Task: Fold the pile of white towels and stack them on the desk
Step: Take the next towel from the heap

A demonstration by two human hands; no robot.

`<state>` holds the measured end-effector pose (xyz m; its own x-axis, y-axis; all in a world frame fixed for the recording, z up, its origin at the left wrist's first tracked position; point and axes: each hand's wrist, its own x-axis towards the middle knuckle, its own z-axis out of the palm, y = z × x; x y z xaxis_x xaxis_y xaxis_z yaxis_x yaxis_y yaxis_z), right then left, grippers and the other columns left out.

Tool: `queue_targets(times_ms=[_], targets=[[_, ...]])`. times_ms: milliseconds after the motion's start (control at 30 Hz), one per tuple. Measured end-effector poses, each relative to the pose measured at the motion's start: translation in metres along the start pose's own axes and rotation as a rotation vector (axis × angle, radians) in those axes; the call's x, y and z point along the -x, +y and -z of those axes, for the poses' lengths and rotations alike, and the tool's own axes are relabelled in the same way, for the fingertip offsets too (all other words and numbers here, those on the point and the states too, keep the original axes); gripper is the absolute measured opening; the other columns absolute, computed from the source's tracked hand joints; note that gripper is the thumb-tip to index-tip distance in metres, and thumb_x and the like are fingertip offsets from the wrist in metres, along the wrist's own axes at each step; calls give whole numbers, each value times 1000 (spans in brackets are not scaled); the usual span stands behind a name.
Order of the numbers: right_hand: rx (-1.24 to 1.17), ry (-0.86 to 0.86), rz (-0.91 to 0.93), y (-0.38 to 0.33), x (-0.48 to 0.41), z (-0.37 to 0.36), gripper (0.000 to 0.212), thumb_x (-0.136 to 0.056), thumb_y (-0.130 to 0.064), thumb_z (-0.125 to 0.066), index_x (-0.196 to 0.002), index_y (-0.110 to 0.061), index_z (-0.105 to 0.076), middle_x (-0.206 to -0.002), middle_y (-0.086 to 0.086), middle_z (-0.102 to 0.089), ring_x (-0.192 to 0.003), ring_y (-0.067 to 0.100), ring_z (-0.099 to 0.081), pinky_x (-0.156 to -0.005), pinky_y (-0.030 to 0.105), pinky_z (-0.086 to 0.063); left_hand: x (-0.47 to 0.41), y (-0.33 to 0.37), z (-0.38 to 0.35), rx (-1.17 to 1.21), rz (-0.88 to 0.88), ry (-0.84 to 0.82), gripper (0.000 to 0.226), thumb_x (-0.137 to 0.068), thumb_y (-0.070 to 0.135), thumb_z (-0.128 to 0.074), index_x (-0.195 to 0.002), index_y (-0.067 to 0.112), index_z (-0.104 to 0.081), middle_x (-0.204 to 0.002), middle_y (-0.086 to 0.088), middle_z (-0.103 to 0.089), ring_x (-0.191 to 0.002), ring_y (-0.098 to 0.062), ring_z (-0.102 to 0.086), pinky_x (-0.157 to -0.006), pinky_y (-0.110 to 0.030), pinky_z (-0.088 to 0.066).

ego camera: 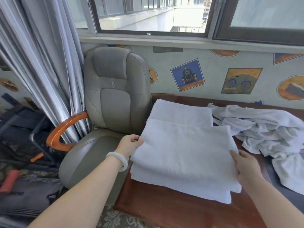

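Wooden desk (164,214) below a window (148,17), chair (115,96) at left.
Folded towel (184,153) is gripped at its edges by left hand (131,145) and right hand (245,167).

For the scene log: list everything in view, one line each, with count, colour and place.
top folded towel: one, white, on the stack at the desk's left
lower folded towels: count unclear, white, beneath it
rear folded towel: one, white, behind the stack
crumpled towels: count unclear, white, desk's right
desk: one, reddish-brown, lower right
chair: one, grey, wooden armrest, left of desk
curtain: one, grey, far left
window: one, dark-framed, top
train picture: one, blue, wall under window
bracelet: one, pale, left wrist
left hand: grips top towel's left edge
right hand: grips its right edge
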<state>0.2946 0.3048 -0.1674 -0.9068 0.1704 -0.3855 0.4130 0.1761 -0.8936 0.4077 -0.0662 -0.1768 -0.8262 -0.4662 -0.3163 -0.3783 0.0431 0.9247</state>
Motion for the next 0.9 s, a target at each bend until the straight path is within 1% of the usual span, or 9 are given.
queue_targets(times_ms=[167, 367, 533, 600, 667, 700, 767, 833, 900], targets=[[49, -94, -184, 23, 5, 0, 20, -100, -23, -57, -97, -4, -61, -91, 13, -64, -88, 34, -61, -93, 54, -49, -1, -25, -4, -269, 114, 43, 15, -92, 30, -67, -97, 16, -70, -97, -4, -72, -92, -24, -66, -89, -43, -53], [179, -113, -135, 25, -6, 2, 26, -99, -32, -55, -100, -8, -63, -102, 15, -68, -96, 37, -65, -92, 56, -52, -3, -9, -20, -582, 58, 78, 17, -98, 27, -52, -88, 12, -52, -86, -4, -53, -72, -18, -48, -61, -30, -36], [331, -51, -85, 23, -6, -4, 36, -98, -32, -55, -115, 0, -61, -107, 16, -65, -97, 37, -62, -92, 48, -51, 2, 3, -46, -909, -104, 235, 17, -96, 9, -41, -112, 10, -46, -119, -10, -42, -109, -31, -45, -91, -40, -43], [636, 95, 116, 19, 3, -10, 42, -98, -25, -54, -131, 1, -49, -127, 19, -54, -113, 40, -52, -94, 45, -44, 5, 5, -59, -1065, -289, 273, 34, -98, 14, -42, -132, 11, -41, -140, -10, -37, -129, -29, -36, -104, -38, -35], [870, 211, 557, 15, 16, -24, 50, -96, -17, -56, -141, -1, -43, -144, 20, -43, -129, 41, -42, -103, 49, -35, 9, 7, -75, -1181, -414, 196, 54, -104, 30, -34, -154, 15, -17, -163, -8, -11, -150, -25, -10, -119, -40, -17], [927, 152, 744, 14, 22, -34, 54, -96, -18, -55, -146, -4, -40, -152, 17, -38, -137, 38, -37, -110, 48, -30, 11, 6, -82, -1247, -437, 146, 59, -106, 36, -27, -157, 19, -5, -165, -5, 3, -152, -23, 3, -122, -42, -7], [1098, -58, 887, 25, 22, -50, 58, -101, -34, -34, -156, -17, -23, -164, 7, -15, -151, 27, -14, -121, 44, -8, 10, -3, -90, -1330, -425, 44, 60, -104, 48, -13, -157, 27, 7, -164, 2, 16, -151, -21, 15, -122, -49, 3], [1222, -176, 815, 43, 9, -53, 70, -91, -58, 4, -156, -31, 4, -162, -4, 15, -151, 19, 13, -119, 41, 15, 4, -18, -87, -1327, -383, -33, 70, -90, 59, 8, -155, 35, 12, -162, 9, 24, -149, -16, 21, -119, -56, 8], [1262, -201, 756, 54, -4, -47, 82, -76, -72, 27, -150, -38, 18, -157, -12, 27, -148, 15, 23, -116, 36, 22, -7, -27, -78, -1316, -400, -53, 79, -79, 62, 18, -154, 38, 14, -159, 13, 28, -147, -10, 26, -119, -57, 10]])
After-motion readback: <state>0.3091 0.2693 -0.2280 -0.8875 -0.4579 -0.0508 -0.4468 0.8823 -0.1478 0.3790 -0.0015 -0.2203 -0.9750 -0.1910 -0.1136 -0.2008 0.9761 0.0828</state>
